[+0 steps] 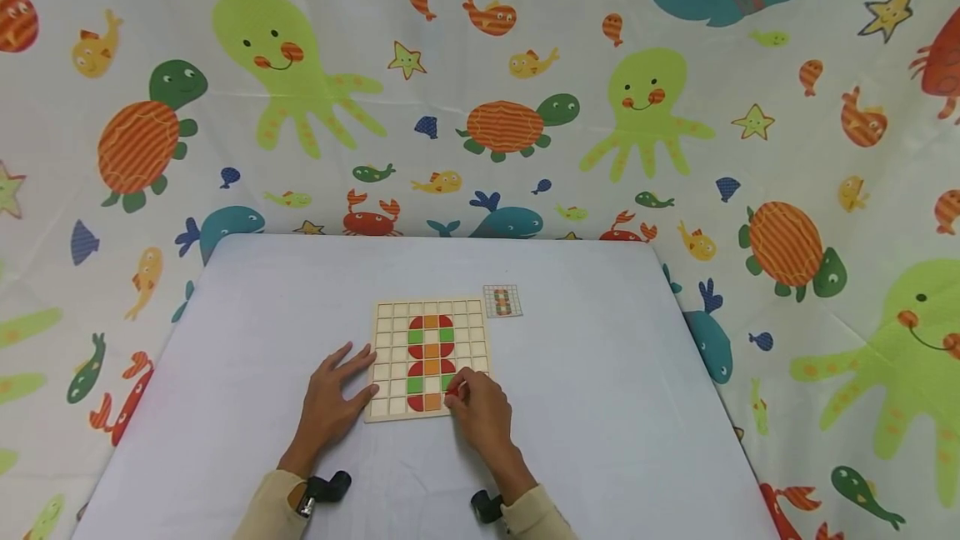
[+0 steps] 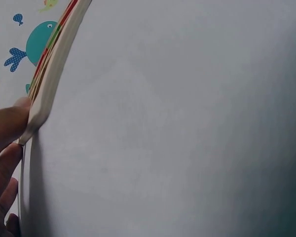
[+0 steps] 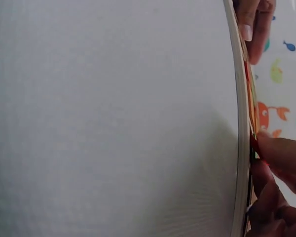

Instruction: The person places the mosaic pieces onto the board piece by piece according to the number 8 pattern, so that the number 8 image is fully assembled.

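A square wooden grid board (image 1: pixel 390 348) lies on the white table. Red rounded tiles with orange and green (image 1: pixel 416 385) squares form a pattern down its middle columns. With fingers spread, my left hand (image 1: pixel 327 401) rests along the board's left edge; in the left wrist view its thumb touches the board's near corner. My right hand (image 1: pixel 483 413) pinches a red tile (image 1: pixel 452 393) between thumb and fingers over the board's near side, at the right end of the pattern's nearest row. The right wrist view shows this red tile (image 3: pixel 256 144) at the board's rim, mostly covered by fingers.
A small pattern card (image 1: pixel 502 301) with a matching printed grid lies by the board's far right corner. The white tabletop (image 1: pixel 615 407) extends around the board. Behind and beside it hangs a sea-animal print cloth (image 1: pixel 555 190). Dark wrist cameras (image 1: pixel 328 488) sit on both wrists.
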`<state>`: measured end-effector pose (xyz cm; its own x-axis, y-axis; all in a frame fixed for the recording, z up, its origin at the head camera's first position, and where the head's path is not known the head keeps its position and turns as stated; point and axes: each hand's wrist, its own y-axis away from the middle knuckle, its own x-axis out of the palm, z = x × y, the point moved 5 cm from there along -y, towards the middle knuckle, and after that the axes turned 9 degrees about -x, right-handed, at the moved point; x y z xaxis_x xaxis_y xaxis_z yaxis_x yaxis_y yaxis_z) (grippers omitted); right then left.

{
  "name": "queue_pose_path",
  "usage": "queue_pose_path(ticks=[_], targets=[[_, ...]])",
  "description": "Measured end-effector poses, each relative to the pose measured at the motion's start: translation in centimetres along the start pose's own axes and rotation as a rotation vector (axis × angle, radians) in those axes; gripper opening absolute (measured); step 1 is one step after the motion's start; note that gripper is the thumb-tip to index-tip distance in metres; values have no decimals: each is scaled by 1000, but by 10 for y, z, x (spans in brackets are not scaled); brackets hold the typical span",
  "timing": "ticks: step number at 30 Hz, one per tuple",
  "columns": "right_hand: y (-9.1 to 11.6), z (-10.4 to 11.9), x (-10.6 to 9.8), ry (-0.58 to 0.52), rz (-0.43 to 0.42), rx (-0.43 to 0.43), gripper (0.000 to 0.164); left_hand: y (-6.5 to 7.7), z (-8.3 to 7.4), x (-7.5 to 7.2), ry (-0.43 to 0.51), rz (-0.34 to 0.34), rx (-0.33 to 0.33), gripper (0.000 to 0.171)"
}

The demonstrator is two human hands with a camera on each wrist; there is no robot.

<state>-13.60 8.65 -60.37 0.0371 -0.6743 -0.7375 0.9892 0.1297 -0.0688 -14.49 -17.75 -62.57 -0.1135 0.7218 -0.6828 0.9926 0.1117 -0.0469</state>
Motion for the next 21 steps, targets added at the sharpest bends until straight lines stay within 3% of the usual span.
queue_pose_path(ticks=[13,21], targets=[[0,-3,-3,5,-23,-6,22,0,-2,0,6,-3,15,57],[-5,-12,-25,-25,-98,10,16,-1,-3,-10,-32,39,14,57]])
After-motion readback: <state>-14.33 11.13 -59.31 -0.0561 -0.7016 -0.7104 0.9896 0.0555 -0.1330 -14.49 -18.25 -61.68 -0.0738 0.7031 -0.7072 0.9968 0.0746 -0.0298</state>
